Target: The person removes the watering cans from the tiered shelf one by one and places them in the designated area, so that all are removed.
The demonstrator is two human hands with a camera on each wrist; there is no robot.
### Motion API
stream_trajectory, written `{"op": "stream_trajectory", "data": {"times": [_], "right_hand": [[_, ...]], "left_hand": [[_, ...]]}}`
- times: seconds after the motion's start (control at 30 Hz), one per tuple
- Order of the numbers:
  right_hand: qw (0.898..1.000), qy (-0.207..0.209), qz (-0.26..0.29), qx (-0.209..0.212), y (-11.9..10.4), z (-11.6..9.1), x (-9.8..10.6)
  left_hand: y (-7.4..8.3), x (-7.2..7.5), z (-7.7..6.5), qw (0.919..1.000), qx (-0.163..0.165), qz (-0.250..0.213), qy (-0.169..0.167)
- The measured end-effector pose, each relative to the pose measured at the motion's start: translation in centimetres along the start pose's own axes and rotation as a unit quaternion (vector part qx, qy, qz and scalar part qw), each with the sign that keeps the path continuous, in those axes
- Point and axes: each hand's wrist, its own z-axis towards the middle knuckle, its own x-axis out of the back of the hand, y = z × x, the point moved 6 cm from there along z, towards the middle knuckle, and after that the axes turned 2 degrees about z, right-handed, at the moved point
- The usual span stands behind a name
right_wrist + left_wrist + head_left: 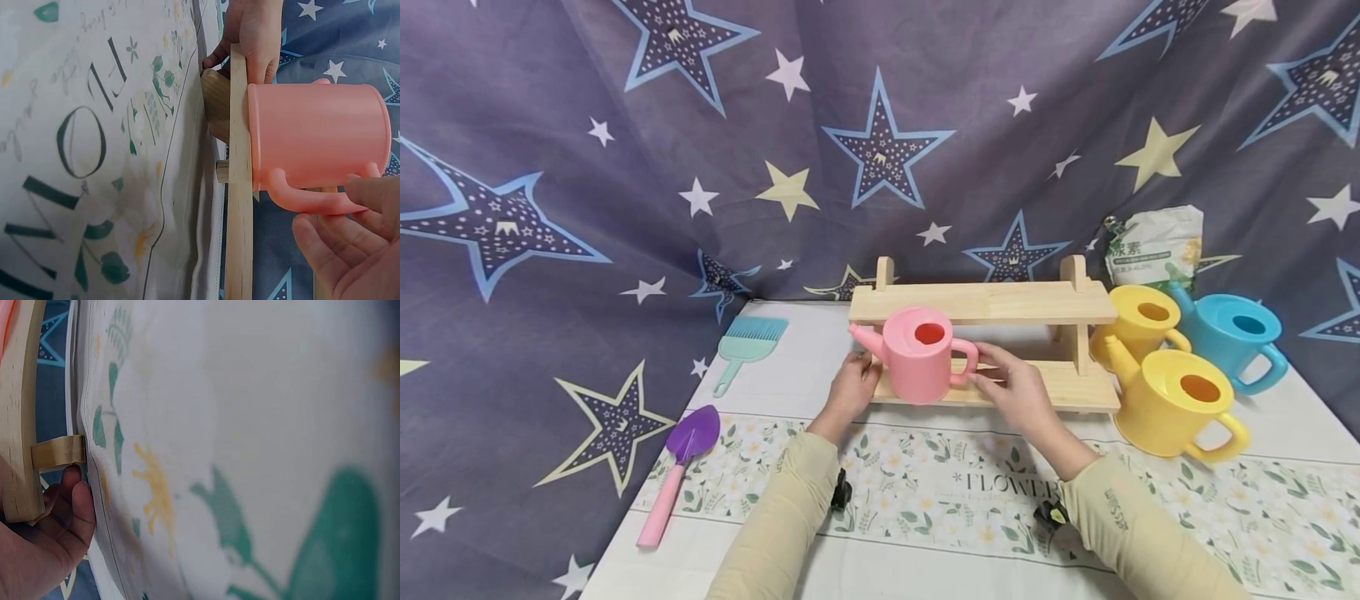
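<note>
A pink watering can (919, 367) stands upright on the lower board of a two-tier wooden shelf (985, 304), its spout towards the left. My right hand (1017, 387) pinches the can's handle between thumb and fingers; the right wrist view shows this hand (356, 240) at the handle's outer side. At the left end of the lower board, my left hand (852, 387) grips the wood. In the left wrist view its fingers (80, 509) curl beneath the board, close to a wooden foot (59, 452). The thumb is hidden there.
Two yellow watering cans (1176, 400) and a blue one (1236, 337) stand right of the shelf, before a white bag (1156, 246). A mint brush (748, 340) and a purple trowel (692, 433) with a pink handle lie left. A starred curtain (880, 50) hangs behind.
</note>
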Motion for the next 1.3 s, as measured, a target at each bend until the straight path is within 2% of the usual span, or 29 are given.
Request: {"op": "stream_trajectory", "data": {"times": [0.33,0.8,1.1,1.3], "right_hand": [[1.0,0.012,-0.017,0.009,-0.1,-0.2,-0.3],[0.998,0.019,-0.058,0.009,-0.4,-0.4,-0.9],[0.998,0.037,-0.051,0.024,-0.2,-1.0,-0.7],[0.997,0.048,-0.038,0.045,-0.9,-1.5,-0.3]], "left_hand": [[-0.1,-0.2,0.0,0.9999,0.013,-0.001,-0.004],[0.1,0.0,0.0,0.9998,-0.014,-0.007,0.014],[-0.1,-0.2,-0.1,1.0,0.006,-0.007,0.003],[0.0,0.1,-0.1,1.0,-0.001,-0.001,0.006]]}}
